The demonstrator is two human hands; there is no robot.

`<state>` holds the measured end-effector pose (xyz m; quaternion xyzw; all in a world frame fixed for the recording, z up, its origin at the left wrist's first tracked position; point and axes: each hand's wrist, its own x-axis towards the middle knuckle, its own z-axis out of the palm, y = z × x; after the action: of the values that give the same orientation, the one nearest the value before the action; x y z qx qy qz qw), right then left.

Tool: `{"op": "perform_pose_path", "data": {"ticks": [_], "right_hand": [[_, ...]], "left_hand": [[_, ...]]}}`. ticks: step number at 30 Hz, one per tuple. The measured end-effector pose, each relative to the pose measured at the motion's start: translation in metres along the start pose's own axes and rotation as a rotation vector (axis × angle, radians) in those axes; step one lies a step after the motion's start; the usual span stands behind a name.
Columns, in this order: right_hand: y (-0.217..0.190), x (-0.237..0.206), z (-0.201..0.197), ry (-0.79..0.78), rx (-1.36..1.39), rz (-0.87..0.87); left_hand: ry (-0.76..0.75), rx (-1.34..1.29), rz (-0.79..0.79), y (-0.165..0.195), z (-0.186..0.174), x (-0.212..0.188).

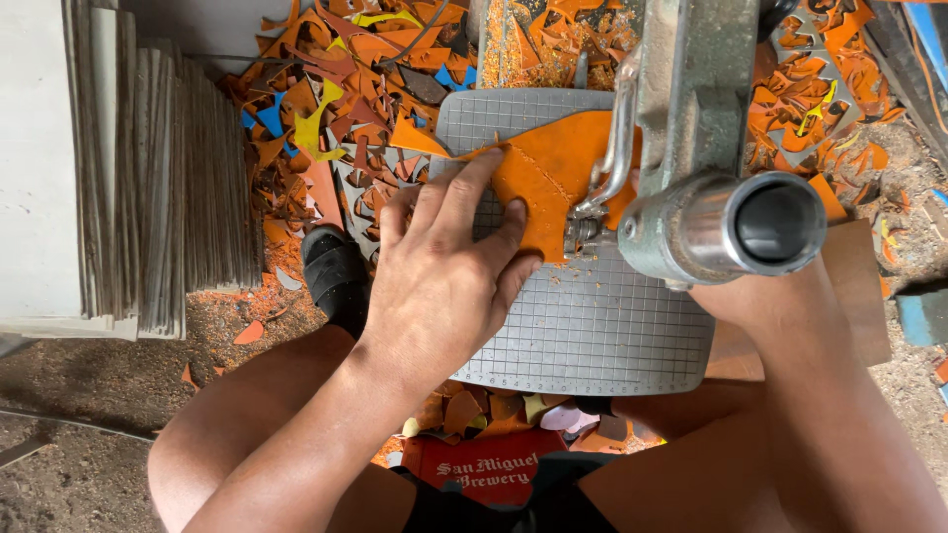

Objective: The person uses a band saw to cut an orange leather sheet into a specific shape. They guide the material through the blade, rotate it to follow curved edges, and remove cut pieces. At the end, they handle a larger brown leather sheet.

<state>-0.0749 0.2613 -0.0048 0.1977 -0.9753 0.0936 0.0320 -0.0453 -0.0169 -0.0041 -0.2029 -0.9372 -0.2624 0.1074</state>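
My left hand [444, 276] lies flat with fingers spread on an orange leather-like piece [548, 163], pinning it to a grey gridded base plate [592, 336]. The piece's right edge sits under the head of a metal press [691, 89], whose thick round steel handle [760, 222] points toward me. My right forearm [790, 336] rises behind that handle. The right hand itself is hidden by the machine.
Orange, yellow and blue offcuts [336, 79] litter the ground around the plate. A stack of thin grey boards [178, 188] stands on edge at the left. A foot in a black sandal [336, 276] rests beside the plate. A red box [484, 469] sits between my knees.
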Motion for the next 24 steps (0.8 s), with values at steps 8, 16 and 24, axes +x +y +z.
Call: {"op": "perform_pose_path", "data": {"ticks": [8,16,24], "right_hand": [[-0.007,0.032,-0.016,0.133,0.197,-0.244],[-0.006,0.056,-0.032,0.111,0.391,-0.445],[0.011,0.040,-0.025,0.116,0.375,-0.407]], "left_hand": [[0.009,0.026,0.039,-0.001,0.002,0.004],[-0.144,-0.095,0.201,-0.023,-0.002,0.026],[-0.103,-0.016,0.130,-0.010,-0.003,0.023]]}}
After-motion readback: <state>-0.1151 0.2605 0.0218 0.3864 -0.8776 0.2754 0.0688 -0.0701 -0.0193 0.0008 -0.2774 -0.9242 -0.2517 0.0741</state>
